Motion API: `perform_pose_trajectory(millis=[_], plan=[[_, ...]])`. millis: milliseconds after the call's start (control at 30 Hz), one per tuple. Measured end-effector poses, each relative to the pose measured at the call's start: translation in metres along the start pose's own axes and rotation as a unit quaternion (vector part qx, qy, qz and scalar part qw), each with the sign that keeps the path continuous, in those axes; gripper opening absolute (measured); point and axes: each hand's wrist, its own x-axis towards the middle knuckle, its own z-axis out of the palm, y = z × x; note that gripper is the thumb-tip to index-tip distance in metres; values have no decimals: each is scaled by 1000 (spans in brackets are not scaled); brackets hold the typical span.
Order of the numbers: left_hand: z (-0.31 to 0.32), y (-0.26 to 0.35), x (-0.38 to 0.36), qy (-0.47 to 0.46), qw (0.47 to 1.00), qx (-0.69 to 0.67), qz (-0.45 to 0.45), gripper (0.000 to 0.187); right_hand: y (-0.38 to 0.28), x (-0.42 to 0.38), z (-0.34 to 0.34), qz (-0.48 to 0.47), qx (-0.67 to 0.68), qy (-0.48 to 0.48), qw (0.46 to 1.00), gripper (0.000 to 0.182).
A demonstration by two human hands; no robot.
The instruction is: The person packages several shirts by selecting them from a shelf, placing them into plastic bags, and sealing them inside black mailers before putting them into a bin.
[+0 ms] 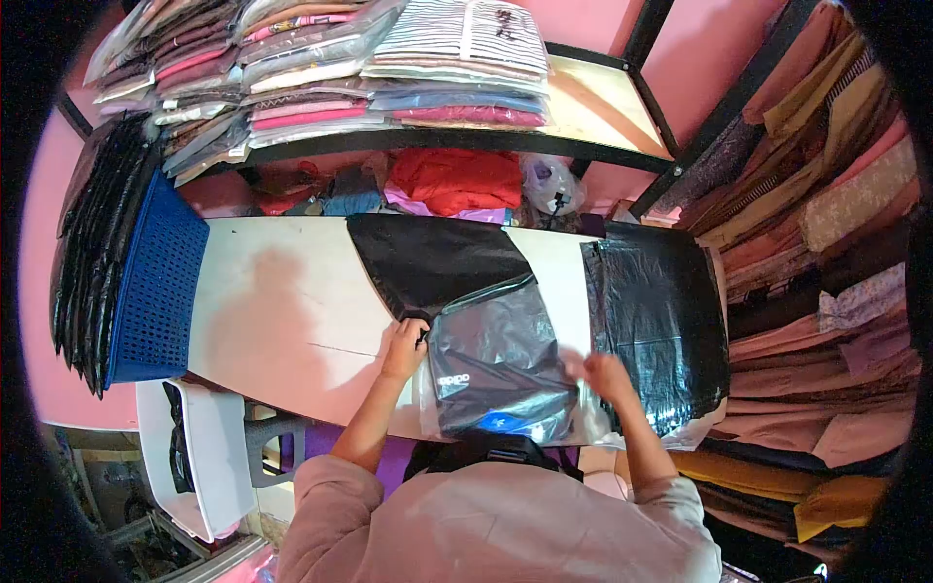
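Observation:
A dark folded garment in a clear plastic bag [501, 364] lies on the white table in front of me, with pale lettering at its lower left and a blue patch near its bottom edge. A black plastic sheet or bag [437, 257] spreads from its top toward the table's far side. My left hand [403, 348] is closed on a corner of this black piece, at the upper left of the clear bag. Beside the bag's right edge is my right hand [601, 375], its fingers smeared by motion.
Black plastic bags [661, 330] lie stacked on the right. At left, a blue basket [160, 282] holds upright black packets. Bagged folded clothes [457, 68] fill the shelf above, red cloth [457, 180] sits beneath it, and garments [816, 360] hang at right. A white bin [199, 457] stands lower left.

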Motion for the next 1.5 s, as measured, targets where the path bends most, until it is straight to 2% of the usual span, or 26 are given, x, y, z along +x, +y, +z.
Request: perform_pose_trajectory(millis=[33, 100, 167, 233, 300, 367, 433, 533, 700, 767, 800, 833, 900, 933, 967, 1033, 1067, 1100, 1167, 1200, 1233, 1300, 1333, 1367, 1433, 1500], plan=[[0, 0, 0, 0, 1000, 2, 2, 31, -13, 23, -10, -5, 56, 76, 996, 29], [2, -1, 0, 8, 1000, 9, -2, 30, -32, 70, -10, -103, 179, 182, 961, 21], [3, -2, -1, 26, 999, 15, 23, 30, -35, 119, 11, -218, 91, 280, 930, 27], [2, -2, 0, 47, 998, 10, 45, 28, -55, 140, 15, -200, 80, 281, 935, 24], [1, -2, 2, 31, 999, -11, -10, 29, -65, 160, 15, -181, 70, 280, 940, 22], [1, -6, 5, 49, 998, -27, -14, 31, -69, 168, 15, -150, 46, 245, 957, 15], [1, -9, 3, 99, 993, -42, -57, 32, -63, 166, 16, -150, 40, 244, 957, 11], [3, -13, 4, 123, 989, -47, -64, 31, -45, 155, 16, -224, 5, 281, 933, 11], [1, -21, 2, 157, 986, -30, -45, 28, -41, 112, 7, -295, -45, 271, 915, 8], [-1, -21, -3, 135, 990, -18, -26, 27, -41, 100, 7, -285, 4, 267, 921, 5], [-1, -21, -6, 109, 994, -6, -7, 26, -43, 97, 9, -278, 78, 276, 917, 11], [0, -21, -7, 108, 994, -7, -4, 26, -47, 95, 13, -276, 78, 278, 917, 11], [1, -22, -6, 112, 994, 6, 0, 26, -48, 97, 29, -58, 257, 234, 936, 17], [1, -22, -3, 109, 994, 6, 3, 26, -50, 104, 34, -31, 329, 246, 911, 25], [1, -22, 0, 102, 995, -5, -17, 27, -49, 107, 37, -27, 331, 248, 910, 25], [0, -21, 5, 89, 995, -16, -34, 28, -49, 119, 39, -60, 173, 320, 930, 30], [-1, -20, 8, 90, 994, -24, -58, 29, -48, 126, 37, -53, 160, 281, 945, 33], [-1, -18, 11, 92, 992, -33, -84, 30, -49, 131, 37, -48, 161, 283, 944, 33], [-1, -20, 16, 90, 993, -9, -73, 31, -57, 140, 35, -58, 231, 314, 919, 28], [0, -21, 18, 93, 993, 15, -65, 32, -64, 135, 24, 32, 353, 176, 918, 21], [-1, -21, 20, 90, 994, 16, -65, 32, -61, 136, 29, 35, 354, 176, 918, 21], [-1, -19, 24, 110, 993, 18, -48, 32, -55, 138, 40, 3, 489, 169, 855, 17], [-2, -18, 24, 107, 993, 18, -49, 32, -72, 123, 16, 34, 614, 140, 776, 15], [-3, -17, 25, 109, 993, 18, -43, 33, -60, 129, 24, 36, 615, 140, 775, 15], [-3, -17, 26, 110, 993, 18, -38, 34, -40, 138, 28, 42, 650, 44, 757, 13], [-4, -19, 28, 99, 994, 23, -34, 35, -39, 135, 23, 39, 659, 44, 749, 11]])
